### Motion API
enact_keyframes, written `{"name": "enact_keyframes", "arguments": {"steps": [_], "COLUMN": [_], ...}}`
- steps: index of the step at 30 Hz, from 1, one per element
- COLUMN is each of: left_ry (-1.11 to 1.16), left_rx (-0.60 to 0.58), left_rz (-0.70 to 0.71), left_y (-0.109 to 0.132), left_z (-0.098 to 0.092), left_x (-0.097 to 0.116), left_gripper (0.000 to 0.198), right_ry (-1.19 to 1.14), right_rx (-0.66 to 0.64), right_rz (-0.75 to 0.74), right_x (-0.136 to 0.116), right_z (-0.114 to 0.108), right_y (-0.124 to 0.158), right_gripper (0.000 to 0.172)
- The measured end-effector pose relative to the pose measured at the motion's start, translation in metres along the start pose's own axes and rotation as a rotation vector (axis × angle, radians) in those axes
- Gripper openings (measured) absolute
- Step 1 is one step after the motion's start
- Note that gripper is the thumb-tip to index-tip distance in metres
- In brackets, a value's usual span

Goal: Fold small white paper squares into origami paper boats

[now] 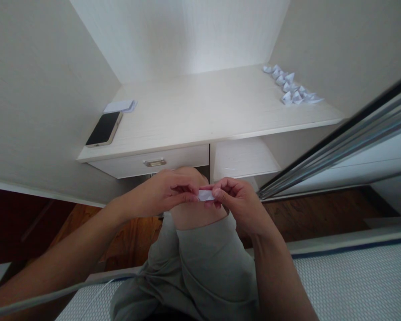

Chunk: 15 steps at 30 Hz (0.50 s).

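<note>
A small folded piece of white paper [206,195] is held just above my knee, between both hands. My left hand [173,191] pinches its left end between thumb and fingers. At the other end, my right hand [232,196] grips it with the thumb on top and the fingers curled behind. Part of the paper is hidden by my fingertips. Several small folded white paper pieces [289,87], shaped like little boats, stand in a cluster at the right of the white shelf [200,107].
On the shelf's left side lie a phone [104,128] and a small stack of white paper [120,106]. Below is a drawer with a metal handle [155,162] beside an open compartment [243,158]. A metal-edged sliding door [337,133] stands at the right. A cable [63,292] crosses the lower left.
</note>
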State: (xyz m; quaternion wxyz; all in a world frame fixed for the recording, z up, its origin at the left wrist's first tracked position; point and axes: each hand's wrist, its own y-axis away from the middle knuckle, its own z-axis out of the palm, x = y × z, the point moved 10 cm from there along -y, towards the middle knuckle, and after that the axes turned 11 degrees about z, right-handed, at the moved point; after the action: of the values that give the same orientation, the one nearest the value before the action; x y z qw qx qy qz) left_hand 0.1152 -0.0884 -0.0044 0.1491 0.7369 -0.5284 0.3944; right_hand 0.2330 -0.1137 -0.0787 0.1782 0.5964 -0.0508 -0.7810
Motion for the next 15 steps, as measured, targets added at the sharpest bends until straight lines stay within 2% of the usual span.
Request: {"name": "enact_keyframes", "arguments": {"steps": [3, 6, 12, 15], "left_ry": [-0.082, -0.117, -0.150, -0.162], "left_rx": [0.052, 0.083, 0.026, 0.012], "left_rz": [0.072, 0.059, -0.016, -0.037], "left_y": [-0.002, 0.000, 0.010, 0.016], "left_z": [-0.006, -0.009, -0.006, -0.007], "left_x": [0.009, 0.009, -0.005, -0.011], "left_gripper": [0.014, 0.013, 0.012, 0.014], "right_ry": [-0.035, 0.029, 0.295, 0.345], "right_rx": [-0.017, -0.025, -0.044, -0.026], "right_rz": [0.018, -0.010, -0.065, -0.107], "right_x": [0.004, 0.002, 0.003, 0.001], "right_z": [-0.001, -0.003, 0.003, 0.006], "right_y": [0.000, 0.001, -0.002, -0.003], "right_gripper": [0.022, 0.018, 0.013, 0.012]}}
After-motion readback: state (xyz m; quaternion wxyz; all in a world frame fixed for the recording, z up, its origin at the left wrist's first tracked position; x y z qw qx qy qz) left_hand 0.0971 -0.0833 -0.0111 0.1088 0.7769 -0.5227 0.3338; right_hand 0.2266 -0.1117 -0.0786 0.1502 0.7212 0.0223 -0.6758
